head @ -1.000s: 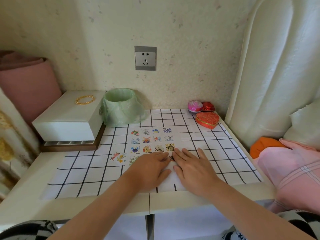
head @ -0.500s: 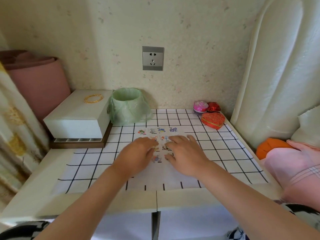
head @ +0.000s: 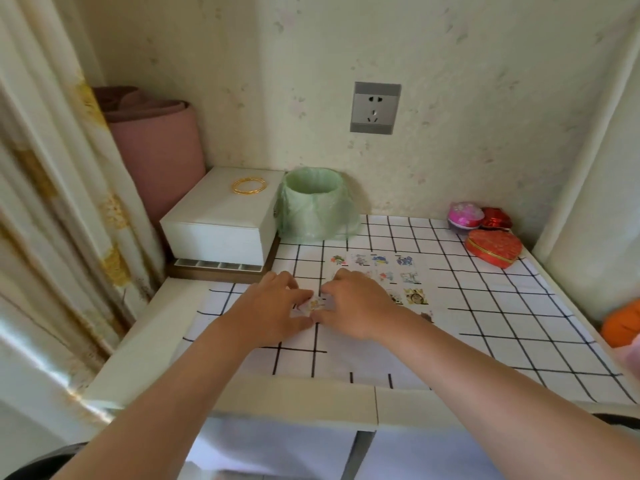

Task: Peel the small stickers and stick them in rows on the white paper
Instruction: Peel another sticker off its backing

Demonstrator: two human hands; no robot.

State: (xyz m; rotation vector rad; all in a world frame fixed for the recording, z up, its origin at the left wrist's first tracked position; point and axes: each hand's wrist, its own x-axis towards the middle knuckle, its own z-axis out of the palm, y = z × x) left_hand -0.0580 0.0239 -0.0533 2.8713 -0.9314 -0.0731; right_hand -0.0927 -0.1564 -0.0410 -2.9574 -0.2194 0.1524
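The white paper (head: 349, 344) lies on the grid-patterned cloth (head: 502, 327) toward the desk's front edge, with finished sticker rows (head: 388, 271) at its far end, presumably to keep placement aligned. Left hand (head: 266, 310) and right hand (head: 356, 306) meet near the paper's left edge, fingertips pinched together on a small sticker (head: 313, 303), apparently separating it from its backing.
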